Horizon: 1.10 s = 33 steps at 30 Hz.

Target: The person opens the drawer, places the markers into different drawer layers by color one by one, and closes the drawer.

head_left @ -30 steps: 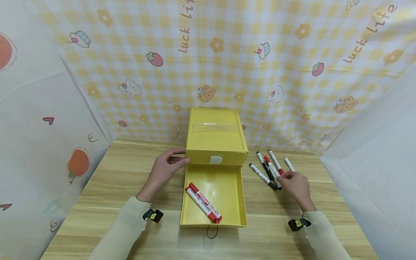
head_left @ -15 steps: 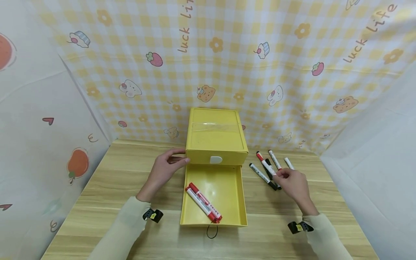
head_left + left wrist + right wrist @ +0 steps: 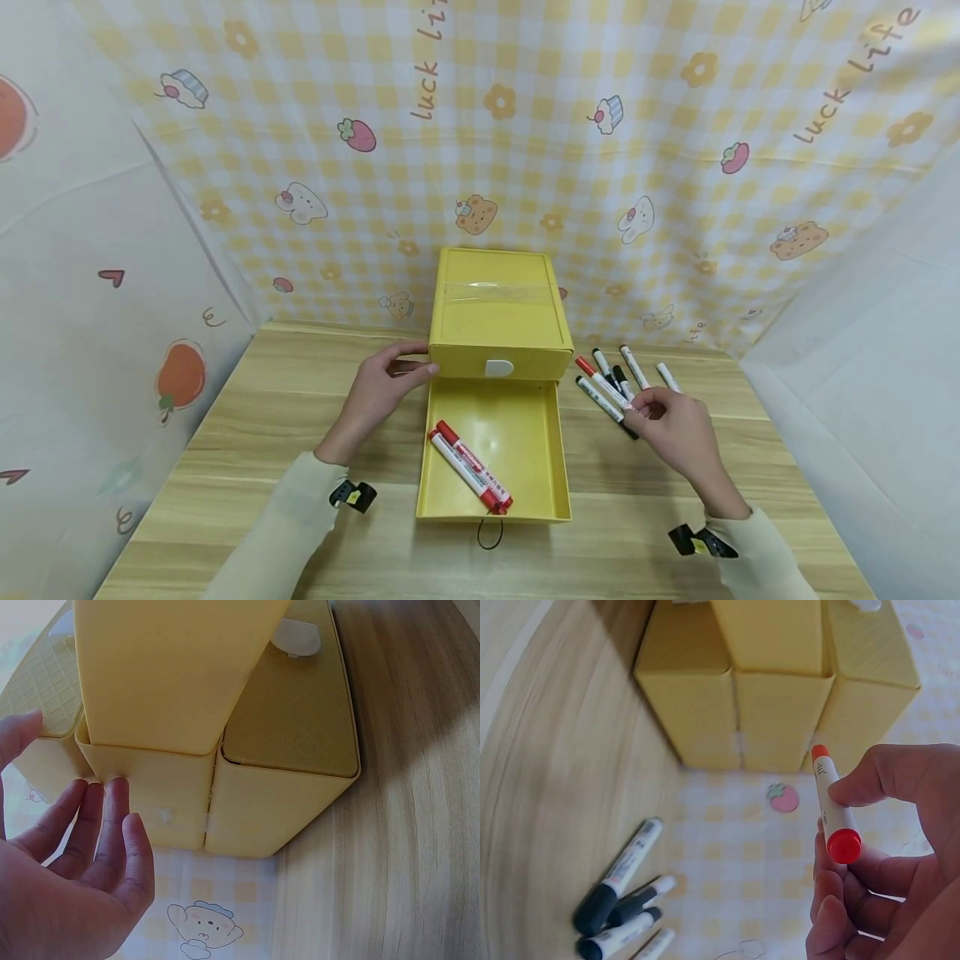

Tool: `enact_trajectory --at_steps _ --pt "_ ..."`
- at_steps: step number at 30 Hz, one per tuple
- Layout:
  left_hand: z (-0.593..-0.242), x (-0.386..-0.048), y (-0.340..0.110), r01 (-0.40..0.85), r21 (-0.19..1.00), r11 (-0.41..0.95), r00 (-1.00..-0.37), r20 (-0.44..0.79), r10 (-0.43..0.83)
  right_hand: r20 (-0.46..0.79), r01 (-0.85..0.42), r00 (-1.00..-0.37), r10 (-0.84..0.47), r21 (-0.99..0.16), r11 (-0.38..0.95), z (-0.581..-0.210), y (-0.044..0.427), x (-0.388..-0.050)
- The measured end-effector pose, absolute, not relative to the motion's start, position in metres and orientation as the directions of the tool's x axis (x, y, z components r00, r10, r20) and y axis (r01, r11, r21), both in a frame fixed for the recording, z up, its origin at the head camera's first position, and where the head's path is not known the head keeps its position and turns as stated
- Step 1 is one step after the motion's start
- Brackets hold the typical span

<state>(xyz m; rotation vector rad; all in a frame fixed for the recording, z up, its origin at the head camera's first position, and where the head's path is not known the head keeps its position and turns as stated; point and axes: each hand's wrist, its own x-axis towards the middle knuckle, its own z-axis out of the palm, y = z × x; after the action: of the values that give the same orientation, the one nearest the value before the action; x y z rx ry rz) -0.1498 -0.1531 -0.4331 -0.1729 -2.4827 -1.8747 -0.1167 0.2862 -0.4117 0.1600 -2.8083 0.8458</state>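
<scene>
My right hand (image 3: 678, 433) pinches a white marker with red ends (image 3: 831, 787) between thumb and fingers, over the markers at the right of the table. My left hand (image 3: 375, 400) touches the left side of a yellow drawer box (image 3: 498, 317), its fingers loosely bent and its thumb near the front corner. The lower drawer (image 3: 528, 433) is pulled out towards me. Two red-capped markers (image 3: 468, 467) lie side by side in it, slanting.
Several black-capped markers (image 3: 600, 400) lie right of the box. Farther back are a white marker with a red end (image 3: 633, 367) and another white marker (image 3: 667, 377). A black loop (image 3: 490, 535) hangs at the drawer front. A checked cloth (image 3: 525, 167) stands behind the wooden table (image 3: 300, 375).
My right hand has lifted the red-capped marker off the pile and shifted it left, closer to the box. The left hand and the drawer have stayed put.
</scene>
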Motion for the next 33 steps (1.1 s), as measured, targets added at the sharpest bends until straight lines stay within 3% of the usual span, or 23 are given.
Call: enact_trajectory --at_steps 19,33 --pt "-0.434 -0.15 -0.153 0.116 0.955 0.274 -0.992 0.098 0.079 0.371 -0.313 -0.92 -0.129 -0.493 0.812 -0.388 0.263 -0.079" --pt "-0.431 -0.149 -0.152 0.113 0.952 0.286 -0.993 0.095 0.075 0.376 -0.406 -0.897 -0.235 -0.485 0.775 -0.384 0.239 -0.081"
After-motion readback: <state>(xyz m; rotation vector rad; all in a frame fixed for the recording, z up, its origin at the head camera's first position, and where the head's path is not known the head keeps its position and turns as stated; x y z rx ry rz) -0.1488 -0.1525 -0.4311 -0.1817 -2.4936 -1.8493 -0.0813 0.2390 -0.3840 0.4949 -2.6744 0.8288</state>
